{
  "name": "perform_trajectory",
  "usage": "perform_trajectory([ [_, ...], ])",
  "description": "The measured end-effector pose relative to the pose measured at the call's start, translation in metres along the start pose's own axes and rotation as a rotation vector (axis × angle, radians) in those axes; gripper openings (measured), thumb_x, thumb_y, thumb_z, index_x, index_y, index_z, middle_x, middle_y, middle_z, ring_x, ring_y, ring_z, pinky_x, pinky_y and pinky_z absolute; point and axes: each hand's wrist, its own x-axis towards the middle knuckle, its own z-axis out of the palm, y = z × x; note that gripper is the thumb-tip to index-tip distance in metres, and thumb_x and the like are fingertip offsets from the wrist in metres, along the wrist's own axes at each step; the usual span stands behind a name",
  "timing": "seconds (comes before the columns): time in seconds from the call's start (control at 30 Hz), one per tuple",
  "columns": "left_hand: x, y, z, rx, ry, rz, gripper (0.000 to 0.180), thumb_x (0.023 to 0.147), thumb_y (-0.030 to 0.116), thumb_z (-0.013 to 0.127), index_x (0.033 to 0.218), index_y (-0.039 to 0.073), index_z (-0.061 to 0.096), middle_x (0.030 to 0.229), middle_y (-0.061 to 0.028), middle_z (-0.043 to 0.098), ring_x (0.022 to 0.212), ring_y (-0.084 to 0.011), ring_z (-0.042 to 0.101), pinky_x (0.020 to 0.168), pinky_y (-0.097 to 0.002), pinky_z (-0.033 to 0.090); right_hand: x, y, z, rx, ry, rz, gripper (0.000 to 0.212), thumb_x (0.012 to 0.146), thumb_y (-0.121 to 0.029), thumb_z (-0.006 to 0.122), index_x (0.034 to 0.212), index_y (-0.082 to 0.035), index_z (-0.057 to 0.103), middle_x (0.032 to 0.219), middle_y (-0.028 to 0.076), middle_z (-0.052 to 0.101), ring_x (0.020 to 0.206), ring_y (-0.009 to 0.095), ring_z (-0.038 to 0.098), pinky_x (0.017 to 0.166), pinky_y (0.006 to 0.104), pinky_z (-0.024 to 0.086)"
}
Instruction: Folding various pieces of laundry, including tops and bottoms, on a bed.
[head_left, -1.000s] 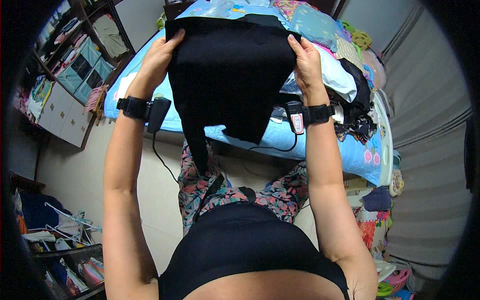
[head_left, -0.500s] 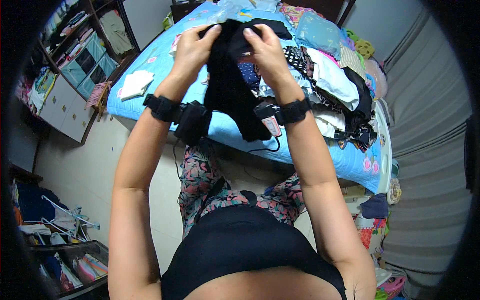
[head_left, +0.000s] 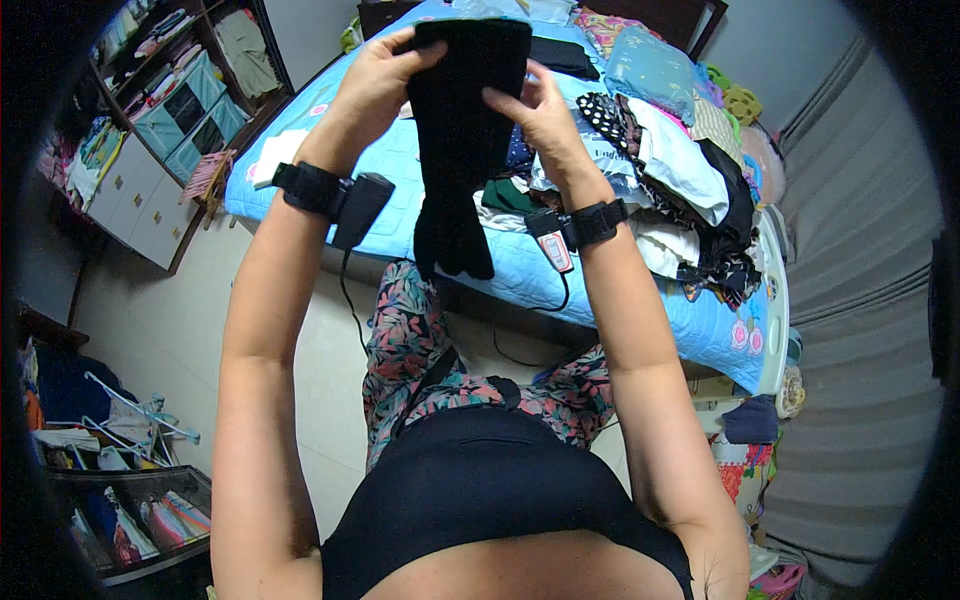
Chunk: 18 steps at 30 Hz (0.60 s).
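A long black garment [head_left: 465, 130] hangs from my hands over the near side of the bed; its exact kind is unclear. My left hand [head_left: 375, 85] is closed on its upper left edge, thumb on the front. With thumb and fingers, my right hand [head_left: 540, 115] grips the right edge a little lower. The garment's top edge is straight and spread flat, and its lower end dangles past the bed's edge. Behind my right hand lies a heap of mixed clothes [head_left: 680, 180], with a dark green piece [head_left: 510, 196] near the garment.
The bed has a light blue quilt [head_left: 385, 195]. A folded white cloth [head_left: 278, 155] lies at its left, a folded black cloth [head_left: 565, 57] farther back. Drawers [head_left: 140, 210] stand left, hangers [head_left: 140, 420] and an open bin [head_left: 145, 525] lower left, a grey curtain [head_left: 860, 300] right.
The bunched upper part of the black garment is now spread flat and raised slightly. My right hand has moved lower and a little right along its edge.
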Motion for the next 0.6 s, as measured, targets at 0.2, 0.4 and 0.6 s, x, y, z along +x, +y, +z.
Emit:
perform_trajectory([
  [0.2, -0.001, 0.020, -0.027, 0.238, 0.069, 0.004, 0.035, 0.091, 0.021, 0.070, 0.124, 0.010, 0.064, 0.111, -0.0035, 0.068, 0.100, -0.0137, 0.064, 0.087, -0.0300, 0.051, -0.001, 0.006, 0.011, 0.003, -0.538, 0.172, 0.023, 0.090, -0.016, 0.070, 0.112, -0.009, 0.069, 0.102, -0.001, 0.070, 0.091, 0.009, 0.061, 0.086, 0.0279, 0.046],
  [0.4, -0.006, 0.039, -0.035, 0.684, 0.014, 0.094, 0.024, 0.087, 0.005, 0.067, 0.109, 0.011, 0.061, 0.112, -0.0052, 0.067, 0.107, -0.0165, 0.061, 0.098, -0.0345, 0.049, -0.013, 0.014, 0.022, 0.144, -0.506, 0.277, 0.023, 0.096, -0.020, 0.064, 0.111, -0.004, 0.069, 0.100, -0.003, 0.068, 0.088, 0.006, 0.060, 0.080, 0.0239, 0.047],
  [0.6, -0.014, 0.038, -0.037, 0.764, -0.112, -0.125, 0.023, 0.089, 0.028, 0.072, 0.100, 0.007, 0.070, 0.098, 0.0007, 0.066, 0.093, -0.0089, 0.058, 0.086, -0.0268, 0.045, -0.020, 0.009, 0.022, 0.144, -0.528, 0.263, 0.023, 0.096, -0.020, 0.063, 0.112, -0.004, 0.069, 0.099, -0.003, 0.068, 0.087, 0.006, 0.059, 0.079, 0.0229, 0.047],
])
